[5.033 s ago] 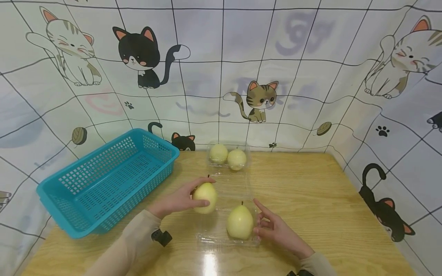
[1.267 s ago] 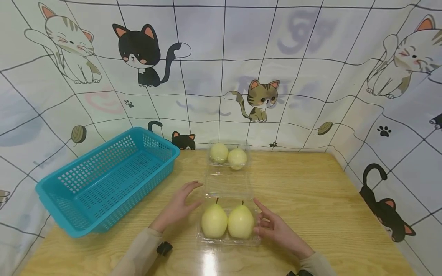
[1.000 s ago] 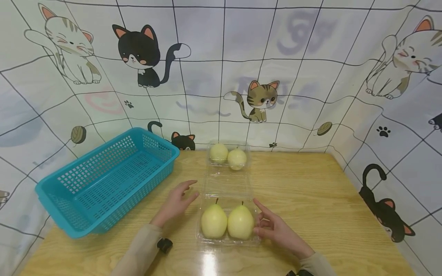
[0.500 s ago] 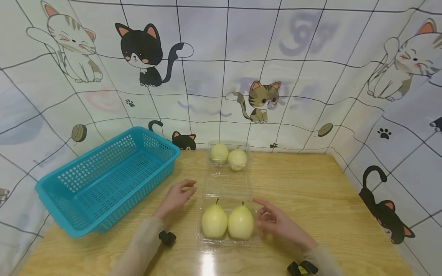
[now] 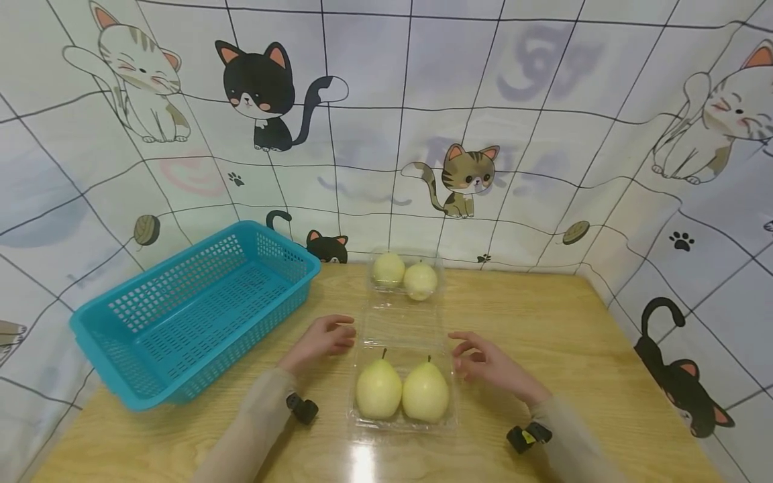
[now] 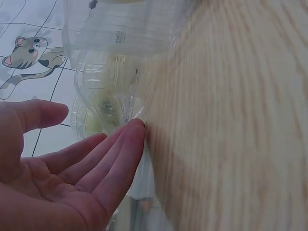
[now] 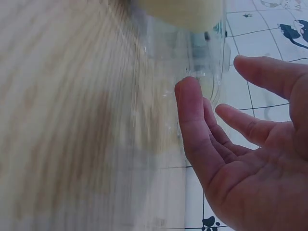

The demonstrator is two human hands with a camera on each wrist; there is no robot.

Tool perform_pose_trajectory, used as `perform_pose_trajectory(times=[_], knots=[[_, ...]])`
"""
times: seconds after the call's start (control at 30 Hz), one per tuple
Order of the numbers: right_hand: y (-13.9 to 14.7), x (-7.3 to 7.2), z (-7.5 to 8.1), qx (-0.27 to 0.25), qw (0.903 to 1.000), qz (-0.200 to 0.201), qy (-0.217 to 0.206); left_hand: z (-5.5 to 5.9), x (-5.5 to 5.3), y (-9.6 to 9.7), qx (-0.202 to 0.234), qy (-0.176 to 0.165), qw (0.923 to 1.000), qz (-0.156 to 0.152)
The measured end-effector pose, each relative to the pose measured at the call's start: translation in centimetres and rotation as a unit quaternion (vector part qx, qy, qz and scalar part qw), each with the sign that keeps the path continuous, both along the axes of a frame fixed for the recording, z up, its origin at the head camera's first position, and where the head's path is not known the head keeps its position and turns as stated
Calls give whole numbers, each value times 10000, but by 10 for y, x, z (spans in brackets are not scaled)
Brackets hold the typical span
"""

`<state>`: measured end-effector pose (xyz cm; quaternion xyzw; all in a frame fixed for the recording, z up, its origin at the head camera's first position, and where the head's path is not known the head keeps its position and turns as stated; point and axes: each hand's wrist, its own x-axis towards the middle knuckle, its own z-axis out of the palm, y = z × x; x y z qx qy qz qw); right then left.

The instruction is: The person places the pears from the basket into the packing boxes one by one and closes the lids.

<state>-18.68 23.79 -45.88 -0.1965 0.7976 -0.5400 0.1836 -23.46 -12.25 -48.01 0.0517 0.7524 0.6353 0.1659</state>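
Observation:
Two yellow-green pears stand side by side in the near tray of a clear plastic clamshell box [image 5: 401,424]: a left pear [image 5: 378,389] and a right pear [image 5: 425,392]. The box's transparent lid [image 5: 401,324] lies folded back behind them. My left hand [image 5: 323,341] is at the left side of the box near the hinge, fingers relaxed and thumb apart in the left wrist view. On the opposite side my right hand [image 5: 492,365] has its loosely bent fingers close to the box edge. Neither hand holds anything.
A second clear box [image 5: 403,290] with two pale pears stands at the back of the wooden table [image 5: 525,322], against the cat-print cloth [image 5: 386,134]. A blue perforated basket [image 5: 199,322] sits at the left.
The left hand set a pear into the box beside the other and let go. Since then, both hands have shifted along the sides toward the hinge.

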Motion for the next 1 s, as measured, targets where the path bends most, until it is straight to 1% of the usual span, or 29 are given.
perform_pose_trajectory(times=[0.1, 0.23, 0.37, 0.53, 0.63, 0.73, 0.9, 1.0], knots=[[1, -10, 0, 117, 9998, -95, 100, 1, -4, 2, -41, -174, 9998, 4], [-1, -24, 3, 234, 9991, -260, 245, 2, -9, 5, -187, -241, 9995, -71], [-5, -36, 2, 354, 9982, -293, 377, 3, -13, 5, -312, -164, 9990, -287], [-9, -49, -3, 606, 9960, -415, 508, -1, -20, 4, -407, -90, 9971, -641], [-13, -54, -4, 790, 9942, -571, 446, -2, -24, 5, -513, -85, 9959, -738], [-16, -58, -4, 807, 9942, -628, 331, -3, -28, 6, -646, -66, 9948, -780], [-20, -63, -9, 642, 9960, -600, 170, 3, -29, 10, -863, -73, 9929, -810], [-20, -64, -11, 667, 9958, -609, 144, 7, -28, 13, -1001, -81, 9914, -838]])
